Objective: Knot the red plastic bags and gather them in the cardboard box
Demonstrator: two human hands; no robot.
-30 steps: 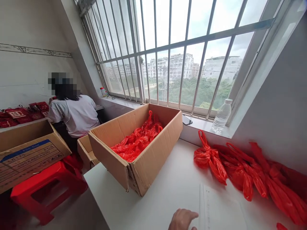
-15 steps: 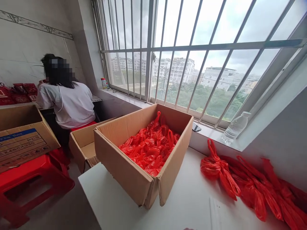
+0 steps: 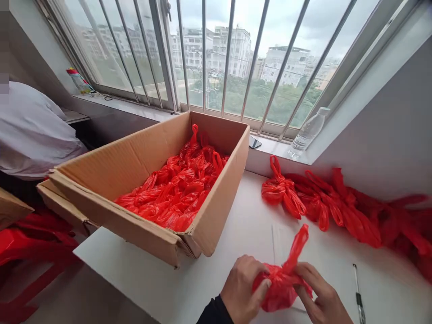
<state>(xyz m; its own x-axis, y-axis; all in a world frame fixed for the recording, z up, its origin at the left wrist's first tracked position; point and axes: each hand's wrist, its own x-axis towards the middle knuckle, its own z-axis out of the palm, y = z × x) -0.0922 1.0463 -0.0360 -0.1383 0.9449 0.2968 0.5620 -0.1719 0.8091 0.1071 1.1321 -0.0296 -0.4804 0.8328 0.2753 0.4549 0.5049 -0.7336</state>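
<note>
Both hands now in view: left hand (image 3: pixel 242 288) and right hand (image 3: pixel 320 299) pinch a red plastic bag (image 3: pixel 281 281), just beside the cardboard box (image 3: pixel 216 202); bag newly taken up.

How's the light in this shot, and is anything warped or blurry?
Head view: flat overcast daylight through the barred window, soft shadows; wide-angle lens splays the bars; both hands and the red plastic bag stay sharp; the white-shirted person is cropped.

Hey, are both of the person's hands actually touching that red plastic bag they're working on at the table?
Touching. The head view shows the left hand and right hand gripping the red bag from either side, fingers pressed into the plastic.
</note>
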